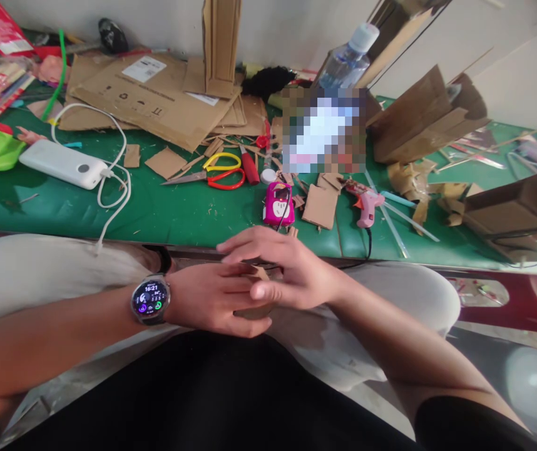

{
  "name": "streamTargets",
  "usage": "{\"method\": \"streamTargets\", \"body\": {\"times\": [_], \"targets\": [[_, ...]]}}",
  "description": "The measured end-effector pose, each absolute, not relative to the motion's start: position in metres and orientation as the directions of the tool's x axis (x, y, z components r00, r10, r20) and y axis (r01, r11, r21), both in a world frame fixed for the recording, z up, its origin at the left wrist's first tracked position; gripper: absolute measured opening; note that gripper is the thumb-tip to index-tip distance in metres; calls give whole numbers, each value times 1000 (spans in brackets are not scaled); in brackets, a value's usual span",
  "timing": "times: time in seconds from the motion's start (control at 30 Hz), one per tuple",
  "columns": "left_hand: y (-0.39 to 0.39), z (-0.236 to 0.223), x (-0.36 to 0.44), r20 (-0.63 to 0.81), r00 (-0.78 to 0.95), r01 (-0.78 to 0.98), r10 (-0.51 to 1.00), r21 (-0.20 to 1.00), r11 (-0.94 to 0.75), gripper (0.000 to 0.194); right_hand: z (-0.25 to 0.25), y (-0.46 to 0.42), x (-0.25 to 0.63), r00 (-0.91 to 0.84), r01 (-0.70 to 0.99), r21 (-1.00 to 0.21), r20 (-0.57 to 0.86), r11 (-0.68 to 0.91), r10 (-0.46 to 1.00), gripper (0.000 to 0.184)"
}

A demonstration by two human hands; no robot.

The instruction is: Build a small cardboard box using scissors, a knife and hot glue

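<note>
Both hands meet over my lap, just in front of the green table. My left hand, with a smartwatch on its wrist, is closed around a small piece of cardboard. My right hand lies over that piece, fingers stretched out to the left and resting on the left hand. Most of the cardboard is hidden between the two hands.
On the table lie scissors with yellow and red handles, a pink glue gun, a pink device, a white power bank with its cable, cardboard sheets and scraps, and a water bottle.
</note>
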State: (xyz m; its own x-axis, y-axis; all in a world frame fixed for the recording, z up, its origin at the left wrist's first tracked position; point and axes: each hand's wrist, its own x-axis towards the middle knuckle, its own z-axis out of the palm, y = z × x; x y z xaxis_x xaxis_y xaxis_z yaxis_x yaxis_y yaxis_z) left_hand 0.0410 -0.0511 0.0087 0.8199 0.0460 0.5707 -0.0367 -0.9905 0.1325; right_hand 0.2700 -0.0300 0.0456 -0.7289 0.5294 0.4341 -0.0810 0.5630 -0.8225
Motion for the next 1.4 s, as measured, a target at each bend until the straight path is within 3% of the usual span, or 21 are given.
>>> {"method": "streamTargets", "body": {"times": [0.07, 0.13, 0.23, 0.33, 0.47, 0.57, 0.63, 0.7, 0.77, 0.83, 0.9, 1.0, 1.23, 1.4], "targets": [[-56, 6, 46, 620, 780, -20, 82, 157, -987, 15, 41, -32, 264, -814, -170, -817, 431, 551, 389, 55], [-60, 4, 47, 661, 746, -25, 78, 146, -989, 13, 38, -33, 263, -858, -183, -829, 397, 529, 326, 62], [-62, 6, 44, 615, 789, -96, -7, 113, -989, 20, 39, -32, 271, -835, -5, -832, 309, 555, 455, 48], [-60, 10, 42, 625, 780, -105, -31, 82, -991, 20, 46, -31, 277, -753, 60, -798, 358, 600, 552, 46], [-54, 12, 42, 655, 755, -117, -18, 107, -987, 20, 51, -28, 273, -779, -48, -785, 416, 617, 469, 50], [-50, 11, 38, 622, 783, -107, 9, 149, -983, 25, 47, -24, 274, -827, 75, -781, 299, 620, 476, 56], [-48, 10, 34, 594, 801, -112, 75, 273, -956, 31, 44, -21, 278, -772, 217, -759, 252, 614, 584, 63], [-48, 8, 30, 577, 779, -128, 247, 531, -838, 48, 42, -19, 283, -678, 288, -773, 253, 566, 690, 63], [-47, 7, 28, 483, 695, -140, 532, 818, -558, 70, 41, -19, 286, -571, 238, -861, 250, 449, 782, 61], [-46, 6, 27, 269, 569, -211, 777, 961, -178, 74, 40, -19, 288, -485, 95, -951, 213, 293, 848, 65], [-42, 6, 28, 26, 481, -343, 876, 925, 161, 60, 37, -18, 289, -441, -9, -981, 177, 193, 880, 68], [-35, 8, 29, -201, 440, -511, 875, 745, 428, 45, 34, -16, 293, -486, 3, -964, 230, 265, 843, 79], [-34, 16, 33, -314, 554, -541, 771, 568, 620, 32, 29, -17, 289, -614, 127, -826, 370, 549, 698, 125], [-35, 13, 33, -326, 564, -534, 759, 557, 636, 35, 25, -23, 280, -586, 178, -756, 433, 630, 685, 135]]}}
